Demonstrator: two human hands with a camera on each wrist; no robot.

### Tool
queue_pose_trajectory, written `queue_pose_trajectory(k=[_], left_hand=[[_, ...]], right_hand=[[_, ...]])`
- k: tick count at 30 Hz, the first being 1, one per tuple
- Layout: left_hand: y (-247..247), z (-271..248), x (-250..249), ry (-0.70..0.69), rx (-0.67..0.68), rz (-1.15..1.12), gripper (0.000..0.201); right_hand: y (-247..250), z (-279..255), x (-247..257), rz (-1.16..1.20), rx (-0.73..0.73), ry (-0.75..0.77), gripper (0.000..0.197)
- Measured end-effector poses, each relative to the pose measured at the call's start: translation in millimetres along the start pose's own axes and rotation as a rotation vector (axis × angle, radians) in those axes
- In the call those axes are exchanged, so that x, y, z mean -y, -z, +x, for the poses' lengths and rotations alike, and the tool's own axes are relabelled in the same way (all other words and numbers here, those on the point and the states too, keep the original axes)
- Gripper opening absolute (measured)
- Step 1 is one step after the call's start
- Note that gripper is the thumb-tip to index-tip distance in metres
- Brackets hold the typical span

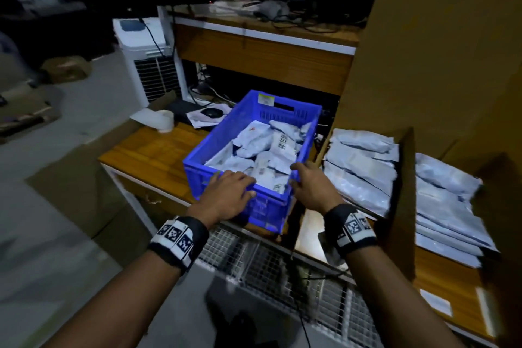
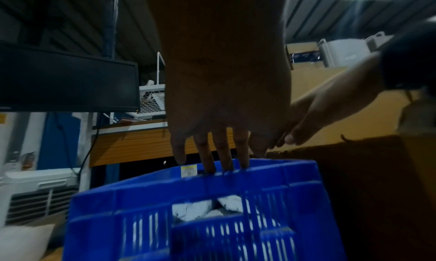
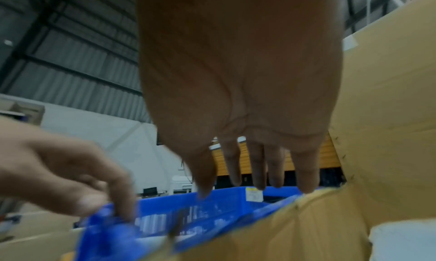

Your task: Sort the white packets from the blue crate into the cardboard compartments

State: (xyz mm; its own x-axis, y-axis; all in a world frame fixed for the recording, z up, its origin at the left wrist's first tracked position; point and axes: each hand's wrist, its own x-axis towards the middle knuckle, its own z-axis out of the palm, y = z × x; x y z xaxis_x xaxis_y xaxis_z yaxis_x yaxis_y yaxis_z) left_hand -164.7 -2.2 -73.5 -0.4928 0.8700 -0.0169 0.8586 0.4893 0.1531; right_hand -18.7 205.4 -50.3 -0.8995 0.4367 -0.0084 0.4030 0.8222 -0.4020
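Note:
A blue crate point(image 1: 203, 147) stands on the wooden desk, half full of white packets point(image 1: 262, 144). My left hand point(image 1: 228, 192) lies over its near rim, fingers hooked inside; in the right wrist view this hand point(image 3: 59, 171) curls round the blue rim point(image 3: 153, 205). At the crate's near right corner is my right hand point(image 1: 310, 186), thumb on the rim, fingers straight and loose point(image 3: 259, 171). Right of the crate are cardboard compartments split by a divider point(image 1: 404, 192), with stacked white packets in the left one point(image 1: 361, 167) and the right one point(image 1: 449, 200).
A tall cardboard wall point(image 1: 440, 51) rises behind the compartments. On the desk point(image 1: 158, 150) left of the crate are a white roll point(image 1: 165, 120) and a mouse point(image 1: 211, 112). A wire mesh cage point(image 1: 254, 257) sits below my wrists. An air cooler point(image 1: 147, 59) stands behind.

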Motion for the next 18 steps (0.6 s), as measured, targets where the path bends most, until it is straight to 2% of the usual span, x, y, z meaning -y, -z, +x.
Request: queue_pose_trajectory(k=[5,7,10,12,14,18], left_hand=[[23,39,22,-0.086,0.114,-0.021,0.023],[35,60,30,-0.103,0.23,-0.029,0.023],[55,100,35,-0.165,0.477,-0.022,0.018],[64,129,35,-0.2,0.59,-0.017,0.027],[67,159,35,-0.2,0.619,0.005,0.033],[58,227,35,-0.175,0.551,0.013,0.029]], right_hand=[[12,63,-18,-0.168,0.236,-0.029,0.078],[18,83,-21,-0.223,0.313,-0.056,0.086],[24,107,-26,-0.259,0.388,-0.095,0.096],[29,118,-27,-0.268,0.422,-0.12,0.099],[31,123,-26,-0.289,0.469,-0.137,0.1],[33,127,-23,-0.347,0.508,-0.162,0.1]])
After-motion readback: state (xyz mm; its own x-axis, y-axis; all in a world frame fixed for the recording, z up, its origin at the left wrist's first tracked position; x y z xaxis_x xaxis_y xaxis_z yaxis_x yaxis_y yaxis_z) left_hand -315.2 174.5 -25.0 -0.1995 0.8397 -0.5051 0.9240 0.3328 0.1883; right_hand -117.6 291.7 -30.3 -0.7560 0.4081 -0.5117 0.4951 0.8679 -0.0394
